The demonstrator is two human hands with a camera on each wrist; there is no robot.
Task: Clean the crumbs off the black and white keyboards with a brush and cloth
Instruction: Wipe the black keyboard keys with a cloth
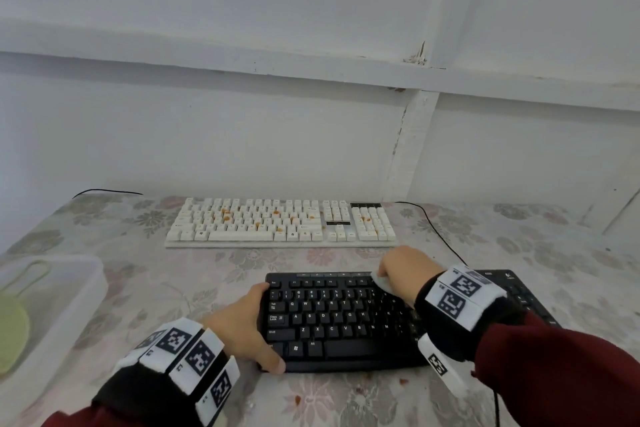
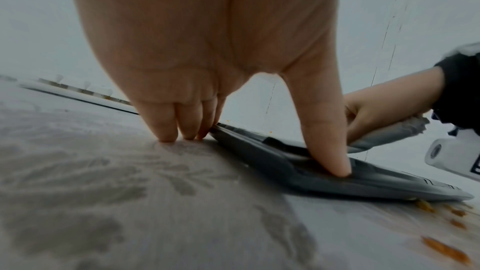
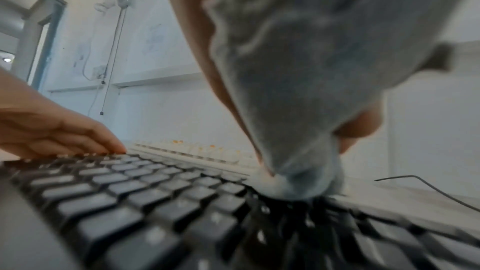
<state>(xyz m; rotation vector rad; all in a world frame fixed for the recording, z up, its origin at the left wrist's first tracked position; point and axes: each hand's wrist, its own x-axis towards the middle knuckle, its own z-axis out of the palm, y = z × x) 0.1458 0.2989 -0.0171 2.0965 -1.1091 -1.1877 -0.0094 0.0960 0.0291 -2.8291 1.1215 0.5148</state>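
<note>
Black keyboard (image 1: 346,319) lies near you on the counter (image 1: 138,288); your right hand (image 1: 405,270) pinches the cloth (image 1: 381,282) on its top rows, your left hand (image 1: 249,326) spans its left end, fingers straight. Wipe toward yourself, pressing lightly.

From the left wrist, fingers (image 2: 166,122) brace on the flowered covering and crumbs (image 2: 446,250) lie beyond the thumb.

From the right wrist, the cloth tip meets the keys; behind it the white keyboard (image 3: 197,151) carries crumbs, below a pale wall.
</note>
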